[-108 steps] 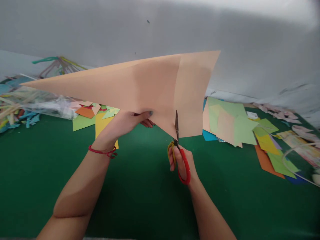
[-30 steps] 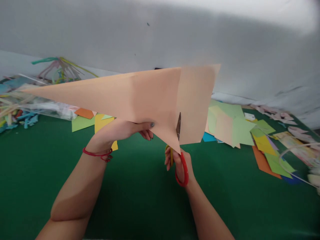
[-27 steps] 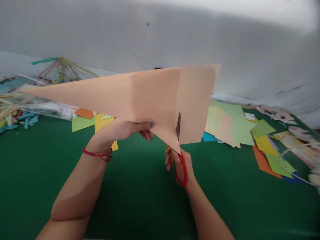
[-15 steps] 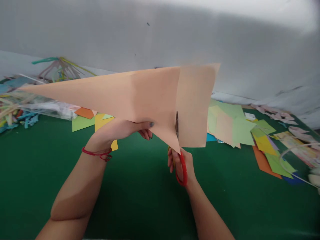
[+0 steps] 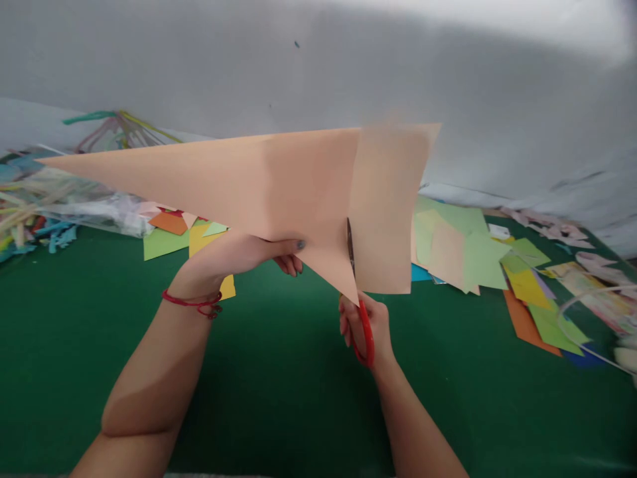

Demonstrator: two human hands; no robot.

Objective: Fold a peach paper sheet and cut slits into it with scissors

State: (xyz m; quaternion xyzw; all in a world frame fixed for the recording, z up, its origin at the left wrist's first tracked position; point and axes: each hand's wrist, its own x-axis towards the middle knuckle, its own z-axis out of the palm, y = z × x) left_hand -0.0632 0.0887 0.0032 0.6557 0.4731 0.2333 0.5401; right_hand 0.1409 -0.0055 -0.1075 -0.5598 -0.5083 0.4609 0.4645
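A large folded sheet of peach paper (image 5: 308, 179) is held up above the table, its long point reaching far to the left. My left hand (image 5: 271, 255) pinches its lower edge, thumb in front and fingers behind. My right hand (image 5: 368, 325) is closed around red-handled scissors (image 5: 367, 335) below the sheet. The dark blade lies against the paper, along the line between the folded part and the single flap at the right. The other blade is hidden behind the paper. A red cord bracelet (image 5: 192, 302) circles my left wrist.
Loose coloured paper sheets (image 5: 485, 242) lie on the green table (image 5: 279, 398) at the right. At the left sit a clear plastic bag (image 5: 94, 209) and a heap of colourful strips (image 5: 30, 229). A grey wall (image 5: 199, 66) rises behind.
The scissor blade's tip has shifted slightly left and up on the paper, and the right fingers have drawn a little closer together. My left hand keeps the same hold.
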